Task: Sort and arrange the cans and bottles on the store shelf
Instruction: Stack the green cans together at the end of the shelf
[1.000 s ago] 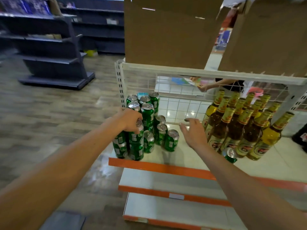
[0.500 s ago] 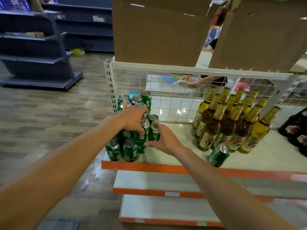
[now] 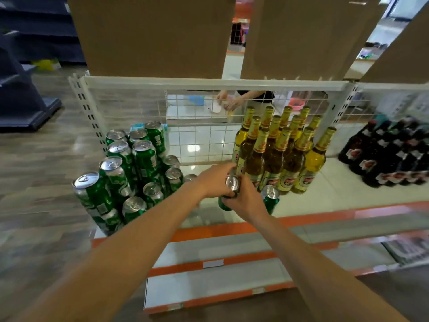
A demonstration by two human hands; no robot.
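Note:
Both my hands meet on one green can (image 3: pixel 232 183) held over the middle of the white shelf (image 3: pixel 336 189). My left hand (image 3: pixel 214 180) curls round its far side and my right hand (image 3: pixel 247 198) grips its lower body from the front. To the left stands a stack of green cans (image 3: pixel 130 173), some two high. Another single green can (image 3: pixel 270 197) stands just right of my hands. Behind it is a cluster of amber and yellow bottles (image 3: pixel 278 154) with gold caps.
Dark bottles (image 3: pixel 392 154) fill the shelf at the right. A white wire grid (image 3: pixel 199 126) backs the shelf, with a person's hands (image 3: pixel 228 102) behind it. Cardboard boxes (image 3: pixel 151 36) sit on top. Orange-edged lower shelves (image 3: pixel 220 263) jut out below.
Both hands left the can stack at the left and moved right to the shelf's middle, carrying one green can between them. The camera view shifted right too.

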